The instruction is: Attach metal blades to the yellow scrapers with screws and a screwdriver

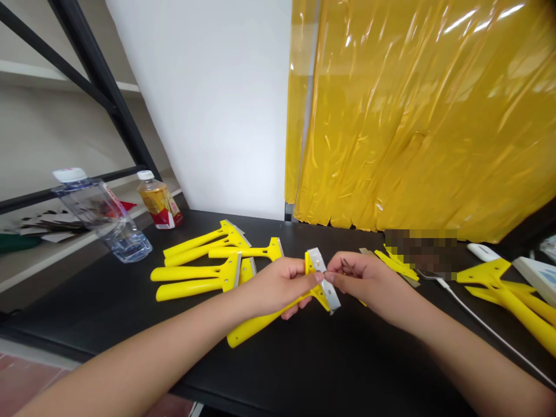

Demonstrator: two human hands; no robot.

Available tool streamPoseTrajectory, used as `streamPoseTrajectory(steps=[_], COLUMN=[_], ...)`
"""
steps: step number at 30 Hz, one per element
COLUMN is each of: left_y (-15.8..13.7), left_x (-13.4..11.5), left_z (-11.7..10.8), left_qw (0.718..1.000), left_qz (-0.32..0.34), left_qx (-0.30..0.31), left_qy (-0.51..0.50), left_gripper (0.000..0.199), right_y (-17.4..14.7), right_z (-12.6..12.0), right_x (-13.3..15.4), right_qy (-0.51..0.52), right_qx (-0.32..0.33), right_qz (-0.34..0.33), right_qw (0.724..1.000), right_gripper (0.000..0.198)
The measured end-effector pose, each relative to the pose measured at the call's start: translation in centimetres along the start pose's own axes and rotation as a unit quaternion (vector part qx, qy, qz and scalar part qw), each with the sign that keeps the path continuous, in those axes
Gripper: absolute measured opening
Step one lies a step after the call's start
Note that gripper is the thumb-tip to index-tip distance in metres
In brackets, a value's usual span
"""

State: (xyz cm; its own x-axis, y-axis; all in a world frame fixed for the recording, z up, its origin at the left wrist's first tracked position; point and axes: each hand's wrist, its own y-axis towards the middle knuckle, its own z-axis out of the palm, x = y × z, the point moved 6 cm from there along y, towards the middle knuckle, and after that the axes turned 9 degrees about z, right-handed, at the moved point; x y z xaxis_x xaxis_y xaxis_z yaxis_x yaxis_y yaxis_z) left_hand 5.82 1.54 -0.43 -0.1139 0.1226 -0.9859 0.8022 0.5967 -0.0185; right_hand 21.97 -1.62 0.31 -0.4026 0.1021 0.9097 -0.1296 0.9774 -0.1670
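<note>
A yellow scraper [256, 326] with a metal plate [326, 289] across its head is held above the black table. My left hand [286, 284] is closed round it near the head, thumb pressed on the plate. My right hand [360, 281] pinches at the plate's right side, fingertips together; whatever sits between them is too small to make out. Left of my hands lie several more yellow scrapers [191, 288], their metal edges pointing right. Beyond my right hand is a bunch of flat yellow strips [397, 265]. Other yellow scraper bodies [495, 284] lie at the right.
A clear bottle [98, 211] and a smaller drink bottle [160, 201] stand at the back left of the black table [108, 313]. A white cable [482, 324] crosses the right side, near a white box [536, 281]. A yellow plastic curtain [417, 127] hangs behind.
</note>
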Motion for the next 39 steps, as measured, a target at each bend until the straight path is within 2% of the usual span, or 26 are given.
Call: streamPoseTrajectory(steps=[3,7,9,11,14,16,18,23,30,35,39], left_y=[0.0,-0.1,-0.1,-0.1,-0.1,-0.1,-0.1,0.0,0.1,0.1,0.2], left_x=[-0.1,0.0,0.1,0.0,-0.2,-0.3,-0.2,0.2,0.1,0.4,0.5], left_z=[0.0,-0.1,-0.2,-0.4,-0.7,-0.8,-0.8,-0.9,-1.2,-1.3,-1.4], left_qw=[1.0,1.0,1.0,1.0,0.999,0.999,0.999,0.999,0.998,0.997,0.997], left_qz=[0.0,-0.002,-0.004,-0.005,-0.003,-0.002,-0.005,-0.007,-0.013,-0.023,-0.027], left_qx=[0.001,-0.006,-0.01,-0.02,-0.039,-0.042,-0.042,-0.046,-0.067,-0.074,-0.077], left_qy=[0.006,0.016,0.016,0.012,0.006,0.008,0.011,0.014,0.013,0.01,0.01], left_gripper=[0.048,0.046,0.045,0.043,0.041,0.041,0.04,0.037,0.036,0.037,0.04], right_y=[0.1,-0.1,0.0,0.4,1.1,1.5,1.9,2.1,0.9,1.1,1.1], right_z=[0.3,0.3,-0.5,-2.3,-5.7,-6.8,-6.5,-3.7,-3.0,-2.9,-3.4], right_x=[0.0,0.4,0.5,0.0,-1.8,-3.3,-4.4,-5.0,-4.0,-4.4,-3.1], right_qy=[0.03,-0.023,-0.061,-0.129,-0.252,-0.295,-0.31,-0.313,-0.323,-0.258,-0.166], right_qx=[0.017,-0.006,-0.026,-0.072,-0.148,-0.156,-0.142,-0.1,-0.111,-0.083,-0.055], right_qz=[0.001,-0.009,-0.018,-0.014,0.049,0.098,0.127,0.132,0.144,0.131,0.099], right_qw=[0.999,1.0,0.998,0.989,0.955,0.938,0.931,0.935,0.929,0.954,0.98], right_gripper=[0.037,0.035,0.035,0.037,0.038,0.035,0.035,0.017,0.023,0.021,0.018])
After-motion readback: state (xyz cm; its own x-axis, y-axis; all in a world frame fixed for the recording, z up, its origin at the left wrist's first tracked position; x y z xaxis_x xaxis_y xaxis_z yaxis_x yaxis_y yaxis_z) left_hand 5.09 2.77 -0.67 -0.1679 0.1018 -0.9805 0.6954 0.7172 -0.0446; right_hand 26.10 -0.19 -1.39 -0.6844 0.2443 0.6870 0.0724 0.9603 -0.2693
